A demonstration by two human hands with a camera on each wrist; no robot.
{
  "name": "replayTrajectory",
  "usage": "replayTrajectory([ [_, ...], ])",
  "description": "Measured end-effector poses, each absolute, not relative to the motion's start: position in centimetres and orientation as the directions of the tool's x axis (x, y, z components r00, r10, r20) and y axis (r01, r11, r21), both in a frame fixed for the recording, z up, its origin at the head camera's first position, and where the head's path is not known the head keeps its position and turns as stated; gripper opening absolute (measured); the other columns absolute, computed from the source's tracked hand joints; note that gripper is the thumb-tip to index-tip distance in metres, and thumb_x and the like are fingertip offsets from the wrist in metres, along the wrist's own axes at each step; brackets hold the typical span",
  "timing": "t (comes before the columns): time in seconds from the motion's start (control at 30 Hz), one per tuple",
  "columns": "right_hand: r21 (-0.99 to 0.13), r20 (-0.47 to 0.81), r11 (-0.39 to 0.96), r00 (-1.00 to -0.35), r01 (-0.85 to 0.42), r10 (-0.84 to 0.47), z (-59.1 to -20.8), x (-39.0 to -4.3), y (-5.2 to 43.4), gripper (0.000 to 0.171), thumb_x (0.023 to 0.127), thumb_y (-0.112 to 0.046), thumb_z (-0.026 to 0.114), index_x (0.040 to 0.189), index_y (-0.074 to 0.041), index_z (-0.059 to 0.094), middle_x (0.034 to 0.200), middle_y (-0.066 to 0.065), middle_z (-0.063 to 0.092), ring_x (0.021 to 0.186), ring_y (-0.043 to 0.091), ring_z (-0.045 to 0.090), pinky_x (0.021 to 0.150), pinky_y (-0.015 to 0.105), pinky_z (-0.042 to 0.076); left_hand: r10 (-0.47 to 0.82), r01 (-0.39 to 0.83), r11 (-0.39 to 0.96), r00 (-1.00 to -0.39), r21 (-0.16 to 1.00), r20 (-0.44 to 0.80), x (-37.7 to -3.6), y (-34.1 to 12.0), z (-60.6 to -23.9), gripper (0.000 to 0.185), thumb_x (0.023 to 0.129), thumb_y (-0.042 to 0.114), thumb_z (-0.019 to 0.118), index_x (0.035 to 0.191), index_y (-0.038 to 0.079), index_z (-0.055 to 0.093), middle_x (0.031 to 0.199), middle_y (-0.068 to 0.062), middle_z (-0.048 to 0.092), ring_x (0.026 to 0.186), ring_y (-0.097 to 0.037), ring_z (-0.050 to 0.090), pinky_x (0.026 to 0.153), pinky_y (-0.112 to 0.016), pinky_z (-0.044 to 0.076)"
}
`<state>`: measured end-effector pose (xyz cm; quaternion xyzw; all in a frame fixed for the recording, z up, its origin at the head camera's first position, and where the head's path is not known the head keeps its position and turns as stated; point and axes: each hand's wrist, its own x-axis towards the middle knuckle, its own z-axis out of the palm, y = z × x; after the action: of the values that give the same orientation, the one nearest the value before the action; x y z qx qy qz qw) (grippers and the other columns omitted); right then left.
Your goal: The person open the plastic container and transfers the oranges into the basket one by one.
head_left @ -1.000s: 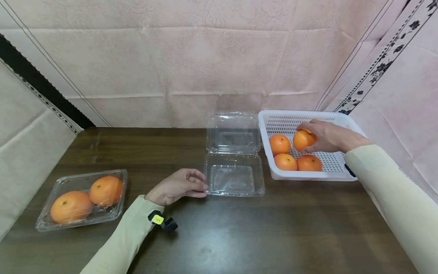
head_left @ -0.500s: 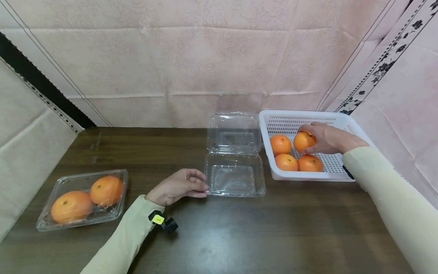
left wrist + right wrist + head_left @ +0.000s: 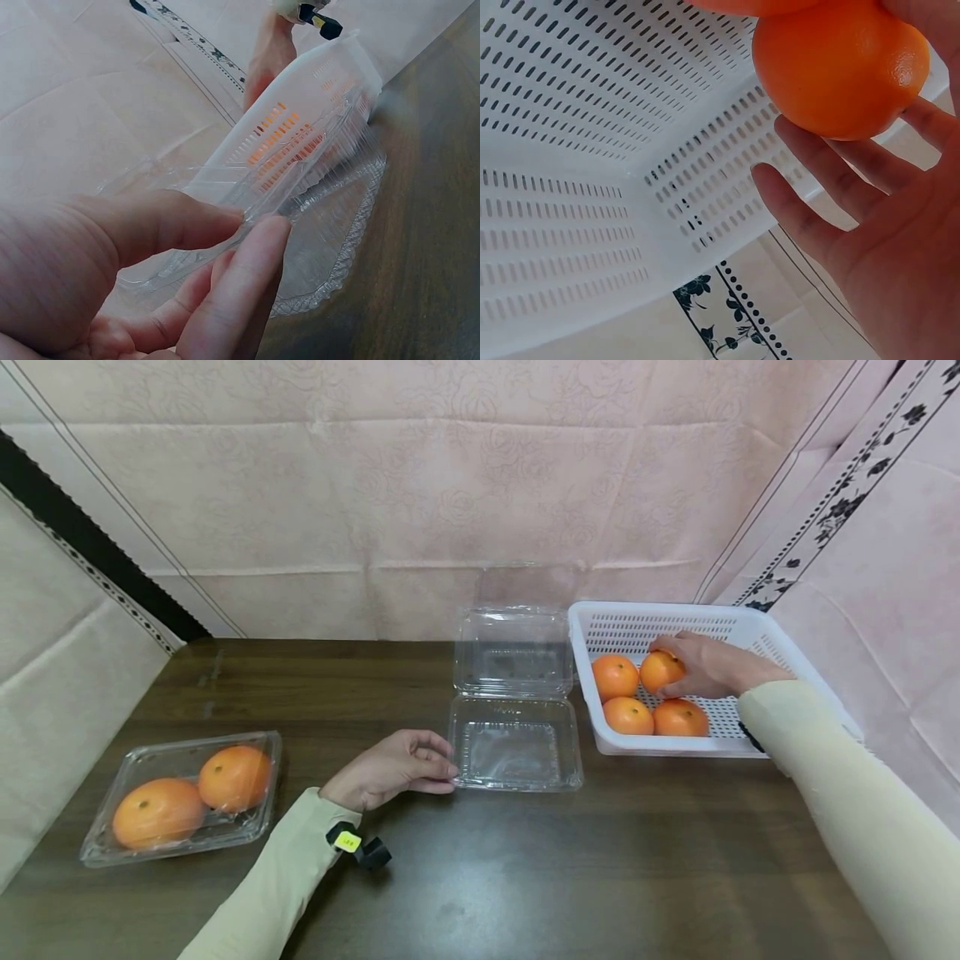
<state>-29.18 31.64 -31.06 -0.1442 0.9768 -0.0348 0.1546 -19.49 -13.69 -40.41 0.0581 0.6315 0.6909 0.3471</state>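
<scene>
My right hand (image 3: 678, 664) reaches into the white slotted basket (image 3: 660, 612) at the right and grips an orange (image 3: 660, 672), fingers curled round it. In the right wrist view that orange (image 3: 840, 67) sits against my fingers (image 3: 821, 176) above the basket wall (image 3: 592, 112). Three more oranges (image 3: 628, 716) lie in the basket. My left hand (image 3: 447, 767) pinches the left rim of an open clear clamshell box (image 3: 513, 752); its lid (image 3: 513, 652) stands up behind. In the left wrist view my thumb and finger (image 3: 247, 262) pinch the clear rim (image 3: 300, 187).
A shut clear box (image 3: 180, 797) with two oranges lies at the front left of the dark wooden table (image 3: 525, 877). Pink cloth walls close in the back and both sides. The basket stands right beside the open box.
My right hand has shifted slightly left and down inside the basket with the orange in it. My left hand has stayed on the box rim.
</scene>
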Motion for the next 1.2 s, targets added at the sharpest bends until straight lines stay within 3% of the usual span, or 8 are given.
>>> replayTrajectory([
  [0.23, -0.1, -0.343, 0.961, -0.898, -0.259, -0.277, -31.28, -29.44, 31.47, 0.07, 0.09, -0.037, 0.077, 0.146, -0.009, 0.047, 0.133, 0.022, 0.056, 0.117, 0.039, 0.053, 0.107, 0.067, 0.046, 0.555, -0.404, 0.039, -0.752, 0.914, -0.356, -19.55, -13.71, -40.51, 0.043, 0.095, -0.006, 0.064, 0.131, -0.016, 0.043, 0.093, -0.009, 0.072, 0.09, -0.017, 0.073, 0.092, -0.038, 0.063],
  [0.5, -0.084, -0.411, 0.969, -0.878, -0.233, -0.246, -31.17, -29.72, 31.31, 0.056, 0.096, -0.025, 0.069, 0.146, -0.011, 0.048, 0.138, 0.022, 0.056, 0.122, 0.041, 0.052, 0.109, 0.07, 0.042, 0.559, -0.4, 0.036, -0.752, 0.916, -0.35, -19.54, -13.7, -40.58, 0.043, 0.095, -0.006, 0.064, 0.13, -0.016, 0.043, 0.093, -0.009, 0.072, 0.089, -0.017, 0.073, 0.094, -0.041, 0.062],
  [0.73, -0.129, -0.422, 0.961, -0.864, -0.243, -0.275, -31.59, -29.88, 31.19, 0.054, 0.095, -0.031, 0.071, 0.141, -0.011, 0.05, 0.125, 0.014, 0.06, 0.109, 0.032, 0.055, 0.098, 0.058, 0.051, 0.556, -0.402, 0.038, -0.752, 0.915, -0.353, -19.58, -13.61, -40.65, 0.043, 0.095, -0.006, 0.064, 0.13, -0.016, 0.043, 0.093, -0.008, 0.072, 0.09, -0.017, 0.073, 0.093, -0.04, 0.062],
  [0.93, -0.129, -0.414, 0.965, -0.872, -0.23, -0.263, -31.73, -29.89, 31.33, 0.064, 0.093, -0.036, 0.073, 0.146, -0.012, 0.046, 0.134, 0.015, 0.054, 0.116, 0.034, 0.05, 0.103, 0.059, 0.047, 0.552, -0.403, 0.038, -0.754, 0.915, -0.355, -19.57, -13.5, -40.59, 0.044, 0.094, -0.006, 0.064, 0.131, -0.016, 0.043, 0.094, -0.009, 0.072, 0.09, -0.017, 0.073, 0.093, -0.04, 0.062],
  [1.13, -0.146, -0.462, 0.976, -0.862, -0.161, -0.211, -31.17, -29.68, 31.32, 0.075, 0.095, -0.038, 0.069, 0.156, -0.011, 0.034, 0.151, 0.028, 0.042, 0.133, 0.049, 0.041, 0.111, 0.076, 0.034, 0.547, -0.405, 0.04, -0.756, 0.914, -0.359, -19.57, -13.58, -40.55, 0.043, 0.094, -0.006, 0.065, 0.13, -0.014, 0.044, 0.094, -0.009, 0.072, 0.09, -0.018, 0.073, 0.092, -0.039, 0.063],
  [1.2, -0.136, -0.46, 0.98, -0.866, -0.147, -0.194, -30.93, -29.62, 31.16, 0.075, 0.095, -0.039, 0.068, 0.157, -0.012, 0.033, 0.155, 0.029, 0.037, 0.137, 0.051, 0.038, 0.112, 0.077, 0.032, 0.545, -0.405, 0.041, -0.757, 0.913, -0.36, -19.52, -13.63, -40.54, 0.042, 0.094, -0.005, 0.065, 0.13, -0.014, 0.044, 0.094, -0.009, 0.072, 0.09, -0.018, 0.073, 0.092, -0.04, 0.063],
])
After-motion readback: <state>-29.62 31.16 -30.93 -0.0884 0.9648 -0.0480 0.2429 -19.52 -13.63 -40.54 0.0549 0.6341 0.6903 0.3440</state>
